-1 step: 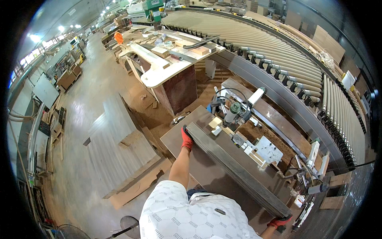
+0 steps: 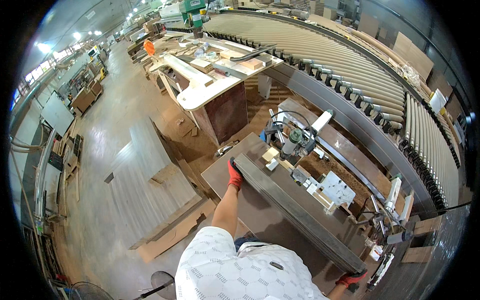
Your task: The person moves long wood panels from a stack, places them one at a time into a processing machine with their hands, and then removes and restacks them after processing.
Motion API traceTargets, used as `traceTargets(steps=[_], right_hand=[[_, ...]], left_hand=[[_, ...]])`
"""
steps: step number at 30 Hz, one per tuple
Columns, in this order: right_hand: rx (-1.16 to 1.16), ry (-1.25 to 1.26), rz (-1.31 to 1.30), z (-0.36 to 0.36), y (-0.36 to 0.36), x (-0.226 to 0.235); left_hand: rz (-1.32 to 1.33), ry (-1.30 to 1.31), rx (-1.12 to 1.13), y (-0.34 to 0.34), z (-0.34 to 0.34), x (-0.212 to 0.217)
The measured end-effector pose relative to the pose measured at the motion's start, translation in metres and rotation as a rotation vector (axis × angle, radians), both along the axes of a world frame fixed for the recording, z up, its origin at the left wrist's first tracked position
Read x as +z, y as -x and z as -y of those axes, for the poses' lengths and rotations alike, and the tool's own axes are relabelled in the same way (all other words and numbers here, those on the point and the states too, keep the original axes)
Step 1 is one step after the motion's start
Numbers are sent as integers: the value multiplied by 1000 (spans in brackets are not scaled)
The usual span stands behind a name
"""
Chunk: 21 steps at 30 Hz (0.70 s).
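A long stack of thin grey wood-grain boards lies slantwise over the brown worktable. At its far left end, my left hand in a red glove is closed on the boards. My right hand, gloved in red and black, grips the near right end; its fingers are partly hidden there. Just beyond the boards stand a drilling unit with a green-topped motor, a small wooden block, and a white metal plate.
A larger pile of grey boards rests on cardboard to my left. Ahead is a cluttered workbench. A roller conveyor curves along the far right side. A second machine head stands near my right hand, and a fan at lower left.
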State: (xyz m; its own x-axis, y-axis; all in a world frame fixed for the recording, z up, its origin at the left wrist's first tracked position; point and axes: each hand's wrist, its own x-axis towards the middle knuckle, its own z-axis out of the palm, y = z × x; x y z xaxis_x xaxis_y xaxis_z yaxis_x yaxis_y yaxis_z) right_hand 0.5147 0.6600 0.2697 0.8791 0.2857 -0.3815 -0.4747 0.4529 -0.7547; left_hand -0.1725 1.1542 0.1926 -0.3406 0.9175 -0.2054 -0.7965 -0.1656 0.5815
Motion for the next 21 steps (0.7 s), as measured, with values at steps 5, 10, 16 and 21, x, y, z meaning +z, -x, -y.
traceTargets(steps=[5, 10, 16, 21], right_hand=[[175, 40, 330, 40, -14, -12], [192, 236, 573, 31, -4, 10], [202, 275, 555, 24, -22, -4], [202, 345, 660, 29, -25, -4]], left_hand=[[-192, 24, -36, -40, 16, 40], [-426, -195, -174, -30, 25, 108], [-750, -58, -1, -33, 20, 102], [-752, -45, -34, -31, 20, 91]])
